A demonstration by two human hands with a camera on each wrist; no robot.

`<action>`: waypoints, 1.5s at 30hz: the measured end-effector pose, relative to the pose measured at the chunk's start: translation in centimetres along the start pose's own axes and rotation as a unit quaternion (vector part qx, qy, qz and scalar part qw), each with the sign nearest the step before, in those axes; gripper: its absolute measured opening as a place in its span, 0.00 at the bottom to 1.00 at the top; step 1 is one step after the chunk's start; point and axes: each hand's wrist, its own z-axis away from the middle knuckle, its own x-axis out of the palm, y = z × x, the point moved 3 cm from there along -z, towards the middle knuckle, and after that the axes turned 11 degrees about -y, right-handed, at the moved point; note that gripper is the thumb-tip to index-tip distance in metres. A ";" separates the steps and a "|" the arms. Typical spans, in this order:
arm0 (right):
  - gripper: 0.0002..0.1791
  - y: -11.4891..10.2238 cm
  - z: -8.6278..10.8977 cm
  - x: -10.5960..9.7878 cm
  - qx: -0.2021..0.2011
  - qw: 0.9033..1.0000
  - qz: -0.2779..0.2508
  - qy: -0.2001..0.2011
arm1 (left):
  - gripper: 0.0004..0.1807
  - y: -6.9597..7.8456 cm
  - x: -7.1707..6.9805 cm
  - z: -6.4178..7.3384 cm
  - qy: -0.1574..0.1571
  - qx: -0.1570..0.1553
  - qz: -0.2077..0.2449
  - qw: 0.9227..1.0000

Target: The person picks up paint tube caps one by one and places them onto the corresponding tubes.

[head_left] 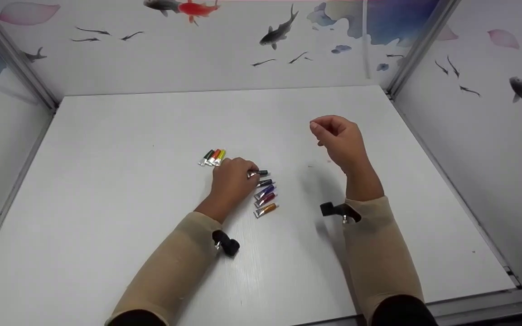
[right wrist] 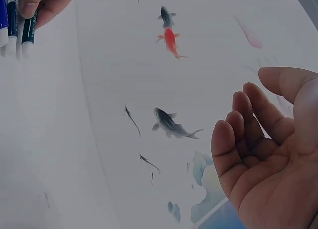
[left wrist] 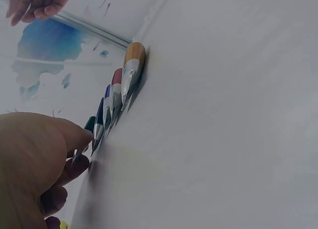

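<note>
My left hand (head_left: 235,177) pinches a dark green paint tube (head_left: 263,173) between thumb and fingers, at the far end of a slanting row. Below it in the head view lie a dark blue paint tube (head_left: 265,183), a purple one (head_left: 265,192), a red one (head_left: 266,199) and an ochre one (head_left: 267,210), white caps pointing right. The held tube (right wrist: 29,33) also shows its white cap in the right wrist view. Raised over the table to the right, my right hand (head_left: 342,140) holds nothing, its fingers loosely curved (right wrist: 243,114).
Beyond the left hand lies a small group: a dark green tube (head_left: 208,155), an orange tube (head_left: 215,155) and a yellow tube (head_left: 221,155). Painted panels (head_left: 224,59) wall the white table (head_left: 120,181) at the back and sides.
</note>
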 end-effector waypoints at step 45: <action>0.22 6.1 -0.1 -3.9 0.223 0.950 0.197 -0.091 | 0.19 -1.6 -2.5 0.7 -0.012 -0.030 0.011 0.999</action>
